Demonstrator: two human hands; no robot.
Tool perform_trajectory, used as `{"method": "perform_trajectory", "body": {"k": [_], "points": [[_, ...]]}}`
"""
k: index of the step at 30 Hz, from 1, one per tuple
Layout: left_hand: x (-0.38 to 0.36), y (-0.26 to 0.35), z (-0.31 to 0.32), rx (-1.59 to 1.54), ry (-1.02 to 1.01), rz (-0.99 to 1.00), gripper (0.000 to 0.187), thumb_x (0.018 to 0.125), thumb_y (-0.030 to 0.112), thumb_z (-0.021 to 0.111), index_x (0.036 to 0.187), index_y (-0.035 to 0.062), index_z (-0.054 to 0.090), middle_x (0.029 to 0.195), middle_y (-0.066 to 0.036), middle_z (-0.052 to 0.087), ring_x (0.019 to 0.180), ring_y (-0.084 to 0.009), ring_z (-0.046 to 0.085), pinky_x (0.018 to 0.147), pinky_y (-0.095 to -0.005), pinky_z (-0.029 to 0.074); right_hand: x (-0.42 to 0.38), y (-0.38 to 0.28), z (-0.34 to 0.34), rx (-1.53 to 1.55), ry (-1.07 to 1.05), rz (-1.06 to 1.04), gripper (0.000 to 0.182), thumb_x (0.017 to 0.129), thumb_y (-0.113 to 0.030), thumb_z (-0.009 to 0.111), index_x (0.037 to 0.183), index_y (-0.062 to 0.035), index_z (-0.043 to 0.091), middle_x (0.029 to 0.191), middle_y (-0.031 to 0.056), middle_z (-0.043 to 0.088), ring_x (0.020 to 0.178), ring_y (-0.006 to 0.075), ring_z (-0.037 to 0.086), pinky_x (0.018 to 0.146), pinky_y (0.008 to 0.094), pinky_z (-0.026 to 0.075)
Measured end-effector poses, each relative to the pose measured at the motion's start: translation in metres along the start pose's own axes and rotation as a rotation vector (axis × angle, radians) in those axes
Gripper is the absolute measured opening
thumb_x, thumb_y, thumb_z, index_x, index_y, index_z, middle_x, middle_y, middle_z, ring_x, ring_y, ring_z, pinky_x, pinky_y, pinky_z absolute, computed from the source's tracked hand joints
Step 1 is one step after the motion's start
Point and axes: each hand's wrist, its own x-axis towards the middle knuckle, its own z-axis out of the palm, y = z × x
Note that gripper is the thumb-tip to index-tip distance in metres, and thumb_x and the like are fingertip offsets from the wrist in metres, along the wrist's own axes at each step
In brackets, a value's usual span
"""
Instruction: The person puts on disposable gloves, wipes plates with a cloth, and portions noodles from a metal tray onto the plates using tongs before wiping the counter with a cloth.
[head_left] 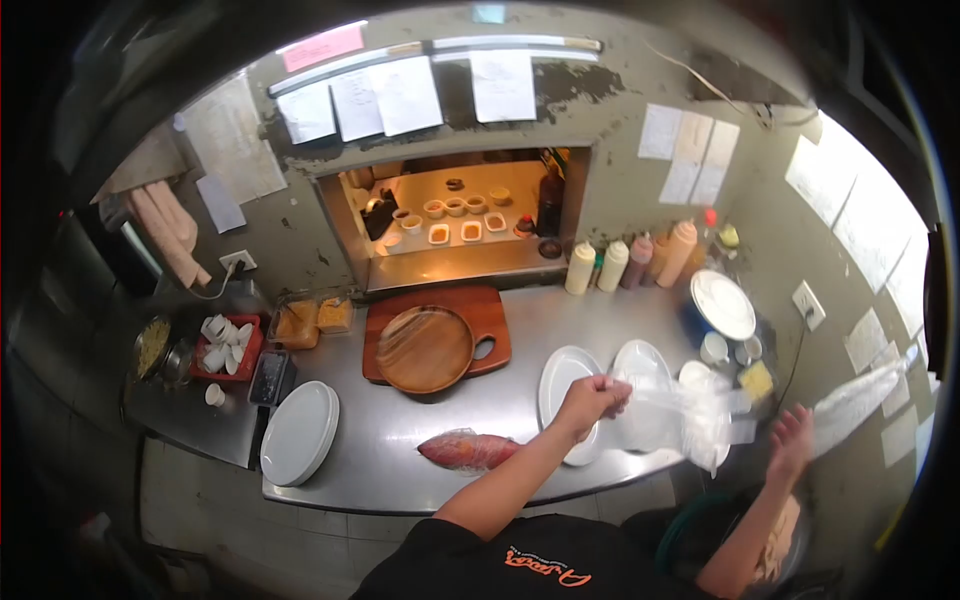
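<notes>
My left hand point(592, 405) reaches over the oval plates, thumb and fingers pinched on a thin clear plastic bag point(655, 402). The bag spreads out to the right, partly smeared by motion. To its right, my right hand point(792, 447) is raised past the counter's edge, with its fingers apart and nothing visible in them. Left of my left forearm lies a red fish point(462, 450), seemingly wrapped in clear film. Beneath my left hand are a white oval plate point(560, 385) and a second oval plate point(640, 357).
A round wooden plate point(425, 348) rests on a wooden board point(492, 312). Stacked oval plates point(300, 433) stand at the counter's left end. Several squeeze bottles point(612, 267) line the back wall beside a pass-through window with sauce cups point(471, 231). A white-lidded tub point(723, 305) sits at right.
</notes>
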Motion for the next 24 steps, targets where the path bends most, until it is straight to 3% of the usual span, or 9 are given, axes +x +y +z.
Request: {"method": "perform_trajectory", "body": {"k": [3, 5, 7, 9, 11, 13, 16, 19, 24], "points": [[-0.002, -0.007, 0.017, 0.166, 0.002, 0.056, 0.019, 0.087, 0.019, 0.073, 0.082, 0.0032, 0.064, 0.073, -0.004, 0.064, 0.063, -0.0107, 0.058, 0.057, -0.0246, 0.048, -0.047, -0.03, 0.026, -0.2, -0.306, -0.216, 0.036, 0.095, -0.038, 0.059, 0.103, -0.0039, 0.065, 0.088, 0.0037, 0.065, 0.07, 0.0121, 0.054, 0.06, 0.0243, 0.041], [-0.009, -0.004, 0.047, 0.115, -0.086, 0.039, 0.018, 0.087, 0.018, 0.073, 0.084, 0.0011, 0.066, 0.075, -0.004, 0.066, 0.064, -0.0104, 0.06, 0.059, -0.0246, 0.049, -0.104, -0.053, 0.076, -0.591, -0.689, -0.194, 0.025, 0.087, -0.026, 0.07, 0.09, -0.001, 0.067, 0.079, 0.0025, 0.065, 0.064, 0.0102, 0.054, 0.058, 0.0242, 0.042], [-0.008, -0.015, 0.068, 0.011, -0.186, 0.077, 0.019, 0.086, 0.017, 0.074, 0.082, 0.0014, 0.064, 0.074, -0.002, 0.064, 0.065, -0.0083, 0.058, 0.06, -0.0239, 0.049, -0.14, -0.04, 0.106, -0.687, -0.757, -0.351, 0.023, 0.077, -0.018, 0.079, 0.083, 0.0005, 0.066, 0.076, 0.0034, 0.065, 0.063, 0.0097, 0.054, 0.058, 0.0256, 0.044], [-0.004, -0.026, 0.075, 0.164, -0.21, 0.179, 0.023, 0.084, 0.018, 0.076, 0.077, 0.003, 0.061, 0.072, 0.001, 0.061, 0.065, -0.0058, 0.055, 0.058, -0.0222, 0.045, -0.14, -0.012, 0.11, -0.618, -0.819, -0.259, 0.025, 0.071, -0.011, 0.083, 0.085, 0.0006, 0.065, 0.076, 0.0039, 0.065, 0.062, 0.0091, 0.055, 0.058, 0.0256, 0.046], [-0.008, -0.02, 0.081, 0.289, -0.171, 0.17, 0.028, 0.081, 0.021, 0.08, 0.074, 0.0064, 0.057, 0.067, 0.003, 0.056, 0.061, -0.0044, 0.05, 0.053, -0.0199, 0.038, -0.139, 0.003, 0.105, -0.419, -0.839, -0.136, 0.023, 0.073, -0.007, 0.082, 0.086, 0.0014, 0.064, 0.075, 0.0053, 0.066, 0.065, 0.0085, 0.057, 0.059, 0.0239, 0.046], [-0.008, -0.014, 0.083, 0.393, -0.169, 0.077, 0.028, 0.082, 0.022, 0.079, 0.076, 0.0067, 0.057, 0.069, 0.002, 0.057, 0.063, -0.0051, 0.051, 0.056, -0.0193, 0.04, -0.143, 0.002, 0.106, -0.352, -0.8, -0.125, 0.018, 0.078, -0.005, 0.077, 0.085, 0.0028, 0.063, 0.071, 0.0052, 0.065, 0.065, 0.0086, 0.06, 0.059, 0.0219, 0.047], [-0.006, -0.02, 0.081, 0.159, -0.271, -0.025, 0.025, 0.084, 0.022, 0.077, 0.078, 0.0068, 0.058, 0.073, 0.001, 0.06, 0.065, -0.0065, 0.054, 0.06, -0.0198, 0.043, -0.133, 0.01, 0.095, -0.389, -0.746, -0.065, 0.013, 0.081, -0.003, 0.073, 0.084, 0.0038, 0.063, 0.069, 0.0048, 0.064, 0.063, 0.0095, 0.061, 0.059, 0.0222, 0.048], [-0.001, -0.028, 0.071, 0.131, -0.327, -0.112, 0.018, 0.087, 0.018, 0.073, 0.084, 0.0069, 0.06, 0.08, -0.001, 0.063, 0.07, -0.0084, 0.058, 0.066, -0.0214, 0.048, -0.124, 0.014, 0.087, -0.387, -0.738, -0.018, 0.009, 0.083, -0.002, 0.07, 0.084, 0.0048, 0.063, 0.069, 0.0048, 0.064, 0.061, 0.0098, 0.06, 0.058, 0.0229, 0.048], [-0.002, -0.04, 0.075, -0.193, -0.292, -0.31, 0.012, 0.09, 0.013, 0.069, 0.093, 0.0069, 0.06, 0.089, -0.002, 0.065, 0.076, -0.009, 0.062, 0.068, -0.0214, 0.05, -0.114, 0.025, 0.076, -0.386, -0.637, -0.075, 0.008, 0.083, -0.001, 0.068, 0.085, 0.0055, 0.064, 0.068, 0.0046, 0.064, 0.06, 0.0097, 0.059, 0.057, 0.0231, 0.048]]}}
